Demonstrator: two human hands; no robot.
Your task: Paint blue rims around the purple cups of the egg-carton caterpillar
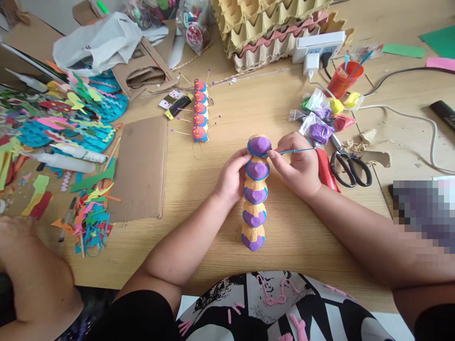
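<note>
Strip of purple-capped bumps (pixel 254 194), head view: its upper part is held between thumb and partly hidden fingers of the left hand (pixel 232 176); a thin blue strand (pixel 302 150) is pinched by the right hand (pixel 297 166) at the topmost cap (pixel 259 145), just left of the fingertips. For an even edge, short, light pressings close to the steadying fingers would probably be best used.

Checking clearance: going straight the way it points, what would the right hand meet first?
The right hand would likely meet the purple-patched strip; whether they touch is unclear.
</note>
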